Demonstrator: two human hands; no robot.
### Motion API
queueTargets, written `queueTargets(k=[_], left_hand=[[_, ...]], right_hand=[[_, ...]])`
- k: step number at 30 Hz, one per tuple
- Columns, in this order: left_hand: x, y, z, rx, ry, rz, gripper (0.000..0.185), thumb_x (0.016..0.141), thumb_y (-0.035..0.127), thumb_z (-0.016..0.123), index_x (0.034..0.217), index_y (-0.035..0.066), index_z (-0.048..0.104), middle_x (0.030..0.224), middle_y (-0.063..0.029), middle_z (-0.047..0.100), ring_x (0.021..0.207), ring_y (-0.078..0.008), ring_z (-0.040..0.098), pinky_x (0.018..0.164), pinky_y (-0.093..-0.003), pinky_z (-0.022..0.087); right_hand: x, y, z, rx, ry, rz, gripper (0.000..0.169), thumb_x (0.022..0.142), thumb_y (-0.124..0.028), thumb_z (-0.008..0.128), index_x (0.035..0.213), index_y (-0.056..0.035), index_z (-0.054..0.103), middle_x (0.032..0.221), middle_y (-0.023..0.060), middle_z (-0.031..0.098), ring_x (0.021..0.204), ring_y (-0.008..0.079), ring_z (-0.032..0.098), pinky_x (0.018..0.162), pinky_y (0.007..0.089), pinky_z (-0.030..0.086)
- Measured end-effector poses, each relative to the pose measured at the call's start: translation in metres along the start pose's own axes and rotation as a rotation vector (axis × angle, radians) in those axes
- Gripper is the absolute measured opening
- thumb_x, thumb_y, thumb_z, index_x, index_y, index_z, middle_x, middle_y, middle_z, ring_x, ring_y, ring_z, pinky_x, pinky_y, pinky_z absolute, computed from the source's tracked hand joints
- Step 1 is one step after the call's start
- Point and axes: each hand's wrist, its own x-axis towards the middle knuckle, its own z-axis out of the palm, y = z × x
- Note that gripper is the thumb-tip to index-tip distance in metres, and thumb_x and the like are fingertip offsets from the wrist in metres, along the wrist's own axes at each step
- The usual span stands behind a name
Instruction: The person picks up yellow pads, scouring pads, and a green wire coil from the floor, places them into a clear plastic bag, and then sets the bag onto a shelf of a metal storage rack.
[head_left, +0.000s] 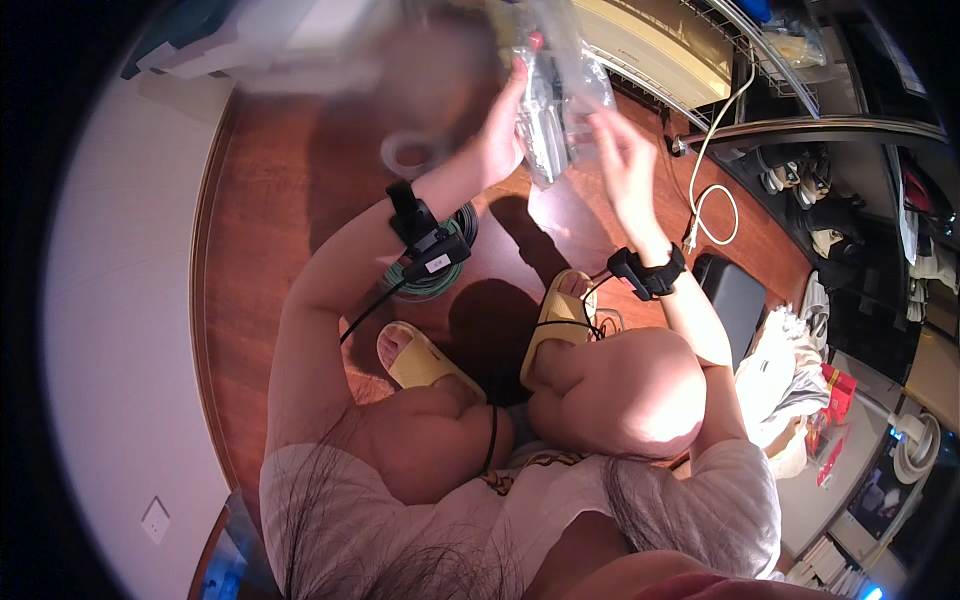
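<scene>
Ahead of me, above the wooden floor (262, 247), my left hand (504, 135) holds a clear plastic bag (544, 139) by its left side, thumb on the front. Something shiny and a small red piece (535, 40) show in or behind the plastic; what they are I cannot tell. My right hand (624, 150) is raised at the bag's right side, fingers bent and slightly blurred; whether it grips the plastic I cannot tell. A large blurred brown shape (442, 75) is left of the bag. Both wrists wear black straps with small devices.
Coiled green cable (431, 281) lies on the floor beneath my left forearm, near a roll-like ring (411, 153). A white cord with a plug (720, 214) lies at right, beside a black case (729, 300). Wire shelving (780, 60) and shoes (814, 180) stand right; a wall (135, 262) is left.
</scene>
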Motion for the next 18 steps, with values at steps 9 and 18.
queueTargets(k=[9, 18], left_hand=[[0.017, -0.012, -0.073, -0.084, 0.080, -0.227, 0.071, 0.084, 0.062, 0.048, 0.120, 0.001, 0.053, 0.113, -0.0134, 0.061, 0.105, -0.0257, 0.058, 0.094, -0.0413, 0.043], [0.026, -0.040, -0.123, -0.028, 0.099, -0.185, 0.054, 0.090, 0.048, 0.049, 0.123, 0.006, 0.049, 0.111, -0.0098, 0.060, 0.100, -0.0215, 0.058, 0.090, -0.0402, 0.045]], right_hand=[[0.027, -0.028, -0.070, 0.279, 0.292, -0.001, 0.029, 0.098, -0.021, 0.045, 0.111, -0.0021, 0.062, 0.077, 0.0011, 0.065, 0.059, 0.0026, 0.048, 0.055, 0.0159, 0.036], [0.020, -0.024, -0.102, 0.256, 0.309, 0.029, 0.027, 0.097, -0.017, 0.046, 0.110, 0.0007, 0.061, 0.080, 0.0069, 0.066, 0.067, 0.0088, 0.056, 0.061, 0.0212, 0.045]])
